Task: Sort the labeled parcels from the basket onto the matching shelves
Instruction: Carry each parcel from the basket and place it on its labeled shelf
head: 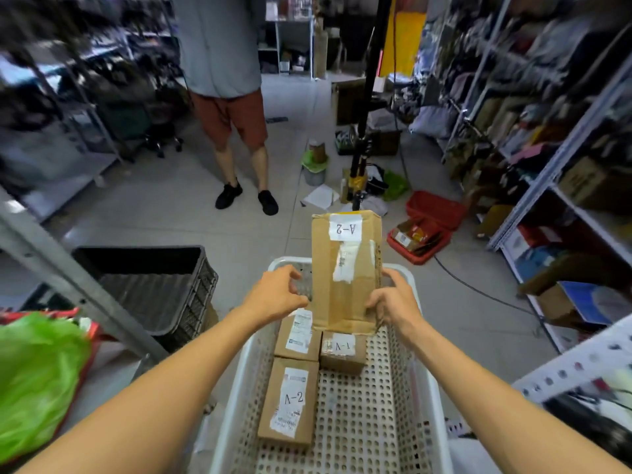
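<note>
Parcel A-2 [345, 268] long axis away; right hand [393, 302] grips, left hand [277, 295] loosely curled.

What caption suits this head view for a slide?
Upright A-2 parcel gripped by the right hand over the white basket, left hand hovering alongside.

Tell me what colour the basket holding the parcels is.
The basket is white, perforated all over with small holes; the head view shows it best.

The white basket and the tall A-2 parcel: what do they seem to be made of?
White basket: probably moulded plastic, smooth and faintly glossy, going by its even grid of holes and rounded rim. A-2 parcel: brown cardboard with a matte finish. It shows creased flap edges, shiny tape strips and white paper labels.
</note>
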